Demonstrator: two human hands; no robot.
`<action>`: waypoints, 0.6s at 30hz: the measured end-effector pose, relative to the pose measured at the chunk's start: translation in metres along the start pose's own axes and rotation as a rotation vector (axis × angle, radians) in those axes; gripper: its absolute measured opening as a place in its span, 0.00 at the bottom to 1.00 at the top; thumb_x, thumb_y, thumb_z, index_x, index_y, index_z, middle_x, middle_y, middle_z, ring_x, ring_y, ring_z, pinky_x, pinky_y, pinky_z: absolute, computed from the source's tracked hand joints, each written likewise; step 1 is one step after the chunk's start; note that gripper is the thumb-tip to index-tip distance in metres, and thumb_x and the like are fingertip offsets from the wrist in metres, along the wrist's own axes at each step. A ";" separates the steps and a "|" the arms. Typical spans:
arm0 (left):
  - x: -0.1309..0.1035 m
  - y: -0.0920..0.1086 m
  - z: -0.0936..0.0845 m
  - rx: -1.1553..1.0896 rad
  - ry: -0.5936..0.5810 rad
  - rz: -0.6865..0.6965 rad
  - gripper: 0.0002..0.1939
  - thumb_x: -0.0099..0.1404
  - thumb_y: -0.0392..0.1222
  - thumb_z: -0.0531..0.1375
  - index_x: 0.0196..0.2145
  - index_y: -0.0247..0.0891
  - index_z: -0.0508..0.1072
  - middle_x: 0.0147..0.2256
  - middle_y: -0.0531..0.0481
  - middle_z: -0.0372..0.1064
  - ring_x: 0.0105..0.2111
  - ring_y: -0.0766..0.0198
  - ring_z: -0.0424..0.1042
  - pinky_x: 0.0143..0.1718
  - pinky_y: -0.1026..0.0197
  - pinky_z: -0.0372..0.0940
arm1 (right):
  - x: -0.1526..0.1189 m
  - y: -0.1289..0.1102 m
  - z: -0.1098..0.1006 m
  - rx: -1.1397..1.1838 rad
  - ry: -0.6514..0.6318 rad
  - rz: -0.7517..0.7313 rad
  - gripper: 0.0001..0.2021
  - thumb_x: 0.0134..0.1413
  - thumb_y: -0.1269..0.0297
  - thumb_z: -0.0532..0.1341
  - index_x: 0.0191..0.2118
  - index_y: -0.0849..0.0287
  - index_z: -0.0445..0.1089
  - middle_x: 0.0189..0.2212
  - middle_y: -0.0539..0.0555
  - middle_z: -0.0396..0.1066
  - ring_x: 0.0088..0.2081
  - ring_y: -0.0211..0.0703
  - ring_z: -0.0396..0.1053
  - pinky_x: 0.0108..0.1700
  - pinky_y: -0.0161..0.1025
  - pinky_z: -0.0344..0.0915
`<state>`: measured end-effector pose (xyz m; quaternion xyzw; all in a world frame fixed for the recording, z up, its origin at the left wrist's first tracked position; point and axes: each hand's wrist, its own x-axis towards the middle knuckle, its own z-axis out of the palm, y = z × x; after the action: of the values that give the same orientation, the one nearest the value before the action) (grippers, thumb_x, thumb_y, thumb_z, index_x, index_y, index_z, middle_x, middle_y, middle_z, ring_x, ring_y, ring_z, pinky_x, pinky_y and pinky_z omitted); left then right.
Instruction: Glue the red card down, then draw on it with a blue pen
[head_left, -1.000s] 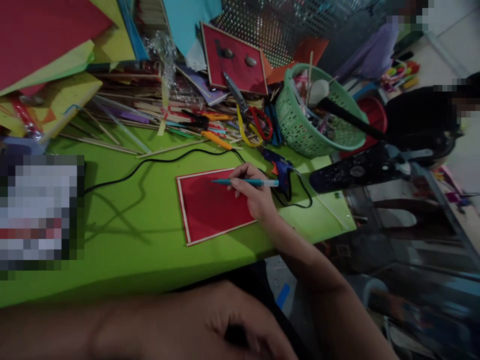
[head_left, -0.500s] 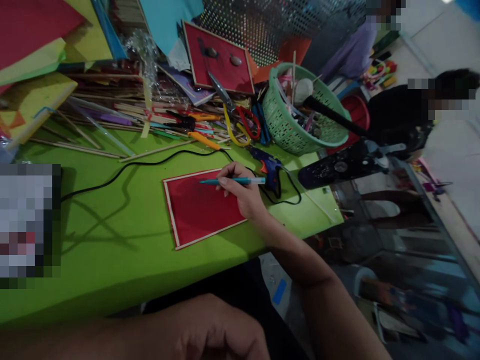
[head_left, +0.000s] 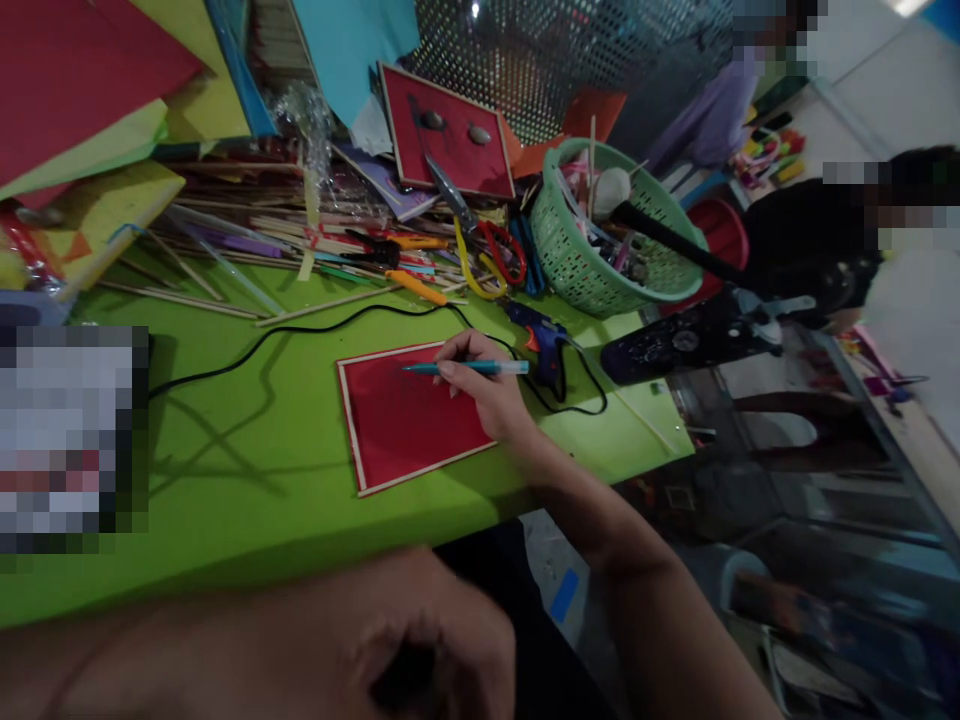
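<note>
Pinched in the fingers of my right hand (head_left: 484, 388) is a teal pen (head_left: 491, 368), its tip pointing left over the upper part of a red board (head_left: 405, 415). Thin pale sticks edge that board, and the heel of my hand covers its right side. Faint dark marks show near the pen tip, though whether the tip touches is too fine to tell. Close to the camera, at the bottom, my left hand (head_left: 442, 635) is closed, its fingers curled round a dark gap. Anything inside those fingers is hidden.
A blue glue gun (head_left: 546, 345) with a black cord lies right of the board. Behind are scissors (head_left: 491, 250), a green basket (head_left: 592, 260), loose sticks and a second red board (head_left: 450, 130) bearing two stones. A black tripod-like object (head_left: 675, 335) stands right; people are beyond.
The view has shifted slightly, moving the table things a little right. My left hand has turned, showing more of the gap in its curled fingers. My right hand keeps hold of the pen.
</note>
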<state>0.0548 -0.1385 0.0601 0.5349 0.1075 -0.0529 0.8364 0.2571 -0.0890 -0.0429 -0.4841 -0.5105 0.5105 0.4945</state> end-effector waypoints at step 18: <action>-0.043 -0.014 -0.116 1.270 1.038 -0.333 0.18 0.75 0.51 0.48 0.46 0.38 0.72 0.36 0.50 0.75 0.33 0.63 0.69 0.31 0.63 0.53 | 0.006 0.004 -0.002 -0.044 0.085 -0.008 0.09 0.51 0.58 0.69 0.36 0.54 0.73 0.30 0.47 0.71 0.31 0.36 0.68 0.29 0.33 0.63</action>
<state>-0.0045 -0.0406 0.0114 0.8381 0.5062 0.0268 0.2015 0.2588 -0.0829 -0.0468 -0.5141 -0.5021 0.4761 0.5068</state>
